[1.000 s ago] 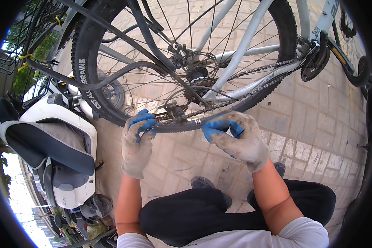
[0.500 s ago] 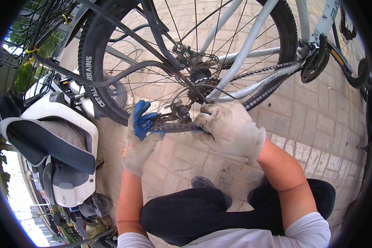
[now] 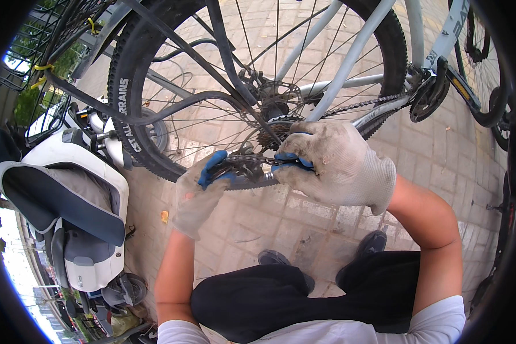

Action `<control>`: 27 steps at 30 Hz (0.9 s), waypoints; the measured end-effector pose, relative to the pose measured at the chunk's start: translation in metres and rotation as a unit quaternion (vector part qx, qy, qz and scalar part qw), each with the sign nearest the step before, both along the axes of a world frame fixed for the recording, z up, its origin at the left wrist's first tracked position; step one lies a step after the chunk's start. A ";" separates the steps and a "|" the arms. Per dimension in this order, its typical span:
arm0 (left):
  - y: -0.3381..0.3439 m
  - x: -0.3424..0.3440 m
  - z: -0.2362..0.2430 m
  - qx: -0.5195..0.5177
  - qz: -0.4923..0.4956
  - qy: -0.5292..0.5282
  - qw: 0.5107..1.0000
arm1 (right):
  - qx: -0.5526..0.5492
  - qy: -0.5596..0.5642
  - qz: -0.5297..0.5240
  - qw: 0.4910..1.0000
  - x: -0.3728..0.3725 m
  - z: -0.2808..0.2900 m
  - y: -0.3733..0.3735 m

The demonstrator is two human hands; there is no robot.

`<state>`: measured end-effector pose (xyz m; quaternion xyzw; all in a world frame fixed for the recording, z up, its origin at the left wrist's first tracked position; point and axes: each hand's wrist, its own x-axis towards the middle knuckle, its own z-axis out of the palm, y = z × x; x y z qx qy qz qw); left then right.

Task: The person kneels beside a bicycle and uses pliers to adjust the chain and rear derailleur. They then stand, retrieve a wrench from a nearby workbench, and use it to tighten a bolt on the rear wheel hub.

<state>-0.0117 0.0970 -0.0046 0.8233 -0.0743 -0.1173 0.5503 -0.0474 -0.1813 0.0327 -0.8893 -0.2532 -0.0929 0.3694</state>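
Landmark for all positions: the bicycle's rear wheel (image 3: 276,109), black-tyred and spoked. The chain (image 3: 261,160) is located at the wheel's lower rim, its near stretch running between the two hands just below the cassette (image 3: 266,137). The rear derailleur (image 3: 247,171) sits at the same spot, partly covered by fingers.

Both hands wear soiled pale gloves with blue-coated fingers. The right hand (image 3: 338,163), under the wheel's hub and to its right, is clamped on the chain between thumb and fingers. The left hand (image 3: 203,192), below the wheel and left of its hub, has its fingers curled at the derailleur's left end; whether it grips chain or derailleur cannot be told. The hands are apart, with the chain spanning the gap.

A pale frame tube (image 3: 350,63) crosses the wheel right of its hub. The crankset (image 3: 433,100) stands to the wheel's right; a white scooter (image 3: 94,270) stands left of and below it.
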 end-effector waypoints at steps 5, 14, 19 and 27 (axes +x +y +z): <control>-0.018 0.003 0.005 0.073 0.006 -0.027 0.997 | 0.021 -0.032 0.006 0.999 0.000 0.003 0.000; -0.047 0.005 0.027 0.249 -0.041 -0.171 0.952 | 0.061 -0.066 0.033 0.995 0.000 -0.004 0.002; -0.046 0.001 0.021 0.145 -0.002 -0.128 0.981 | 0.088 -0.057 0.025 0.994 -0.004 -0.015 0.001; -0.037 0.019 -0.021 -0.079 0.044 -0.088 0.992 | 0.017 -0.055 0.002 0.998 -0.001 -0.011 0.000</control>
